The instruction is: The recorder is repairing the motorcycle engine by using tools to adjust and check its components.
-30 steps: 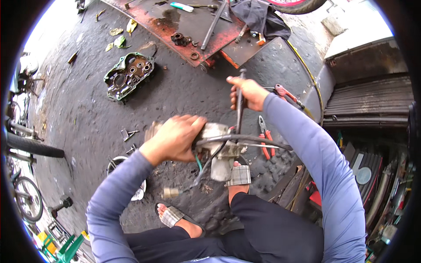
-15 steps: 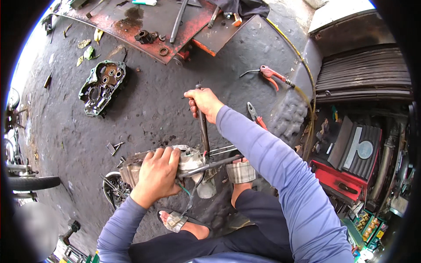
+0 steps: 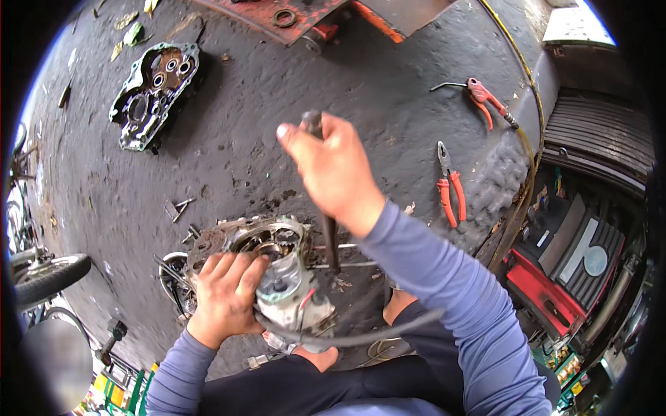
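My left hand (image 3: 232,295) grips the near-left edge of a metal engine case (image 3: 281,315), fingers over its rim and thumb at its near side. The case is tilted so that its round opening with a bearing faces up, and a dark cable or hose runs from it to the right. In my right fist is a dark metal bar (image 3: 331,243), thumb stretched along its top end. The bar stands nearly upright just right of the case, its lower end near the thin metal rods there. Whether it touches anything is unclear.
Another engine case half (image 3: 154,97) lies on the dark floor at far left. Red-handled pliers (image 3: 449,184) and a red air blow gun (image 3: 482,97) with a yellow hose are at right. A bowl of parts (image 3: 173,277) sits left of my left hand; a red toolbox (image 3: 548,291) stands far right.
The engine case has tipped, so its round opening now shows upward. My right hand has come nearer with the bar, whose lower end has moved right of the case. The view has shifted too.
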Available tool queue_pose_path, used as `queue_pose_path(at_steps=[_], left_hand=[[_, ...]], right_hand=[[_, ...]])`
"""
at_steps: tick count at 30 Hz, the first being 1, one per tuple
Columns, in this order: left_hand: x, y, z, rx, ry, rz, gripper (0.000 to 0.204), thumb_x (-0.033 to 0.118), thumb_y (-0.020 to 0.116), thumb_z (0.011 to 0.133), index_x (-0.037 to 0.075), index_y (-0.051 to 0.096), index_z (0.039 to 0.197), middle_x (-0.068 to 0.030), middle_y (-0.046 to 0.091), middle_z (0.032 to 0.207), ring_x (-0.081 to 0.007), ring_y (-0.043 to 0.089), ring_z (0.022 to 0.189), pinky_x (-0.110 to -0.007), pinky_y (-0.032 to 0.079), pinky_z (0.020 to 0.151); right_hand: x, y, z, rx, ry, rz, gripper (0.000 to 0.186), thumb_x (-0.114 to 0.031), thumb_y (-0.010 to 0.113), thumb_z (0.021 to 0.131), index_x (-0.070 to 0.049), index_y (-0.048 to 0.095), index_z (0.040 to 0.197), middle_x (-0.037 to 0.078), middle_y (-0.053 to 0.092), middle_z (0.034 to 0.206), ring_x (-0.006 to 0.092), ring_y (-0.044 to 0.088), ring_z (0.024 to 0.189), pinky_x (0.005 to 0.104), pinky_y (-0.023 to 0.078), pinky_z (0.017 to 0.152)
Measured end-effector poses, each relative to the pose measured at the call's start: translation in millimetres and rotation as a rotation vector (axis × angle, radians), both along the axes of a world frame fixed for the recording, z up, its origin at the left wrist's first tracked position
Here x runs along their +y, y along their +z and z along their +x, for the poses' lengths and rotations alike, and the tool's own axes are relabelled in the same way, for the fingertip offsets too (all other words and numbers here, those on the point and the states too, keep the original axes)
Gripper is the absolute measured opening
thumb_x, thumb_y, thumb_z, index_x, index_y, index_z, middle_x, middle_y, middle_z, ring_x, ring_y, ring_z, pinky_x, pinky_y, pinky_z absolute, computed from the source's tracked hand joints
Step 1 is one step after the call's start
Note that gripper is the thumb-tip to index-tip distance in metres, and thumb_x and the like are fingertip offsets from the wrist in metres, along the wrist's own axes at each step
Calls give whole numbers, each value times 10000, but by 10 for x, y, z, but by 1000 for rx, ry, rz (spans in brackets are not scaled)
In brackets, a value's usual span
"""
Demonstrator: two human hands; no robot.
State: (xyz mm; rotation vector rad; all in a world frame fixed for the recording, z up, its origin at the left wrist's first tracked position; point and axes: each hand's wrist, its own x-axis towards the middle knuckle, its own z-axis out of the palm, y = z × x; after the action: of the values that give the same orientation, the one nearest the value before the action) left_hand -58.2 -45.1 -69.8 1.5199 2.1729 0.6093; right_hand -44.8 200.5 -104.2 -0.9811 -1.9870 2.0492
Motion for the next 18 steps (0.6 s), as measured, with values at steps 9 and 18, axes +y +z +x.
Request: queue_pose_path(at_steps=[9, 18], left_hand=[[-128, -12, -192, -88, -28, 41, 809, 281, 816, 428, 56, 562, 1162, -84, 597, 937, -297, 614, 835, -413, 467, 722], [-154, -117, -202, -96, -57, 114, 861, 278, 892, 443, 38, 561, 1202, -104, 607, 988, -312, 629, 940, -423, 489, 794]], right_hand=[[-20, -98, -180, -128, 106, 66, 362, -271, 599, 909, -2, 545, 673, 118, 542, 542, 236, 558, 523, 423, 449, 569], [-15, 163, -243, -383, 12, -91, 244, -269, 591, 992, -84, 517, 851, -7, 496, 690, 100, 479, 537, 299, 437, 474]])
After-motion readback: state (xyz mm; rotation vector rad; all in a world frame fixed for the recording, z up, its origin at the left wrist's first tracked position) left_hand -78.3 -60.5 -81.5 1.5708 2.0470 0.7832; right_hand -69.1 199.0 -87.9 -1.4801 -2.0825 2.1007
